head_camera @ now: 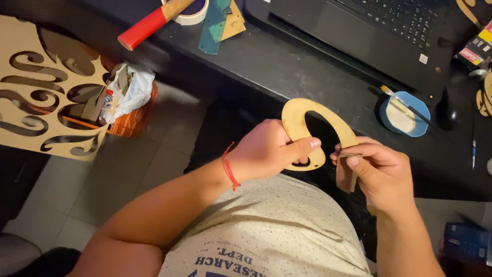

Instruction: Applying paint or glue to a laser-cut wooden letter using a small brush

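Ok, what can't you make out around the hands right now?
Head view:
- Right hand covers one end of the wooden arch; what it presses there is hidden.
- Left hand covers part of the arch's other end.
- Hammer head is cut off by the top edge.

Curved wooden cutout [307, 115] gripped between left hand [266, 151] and right hand [382, 172], above dark desk [287, 66].

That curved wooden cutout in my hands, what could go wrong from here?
The wooden cutout is a thin arch pinched by the left hand and right hand; squeezing its legs together might snap it. It hangs past the black desk edge, so a slip would probably drop it to the tiled floor. The blue dish sits close enough to be knocked.
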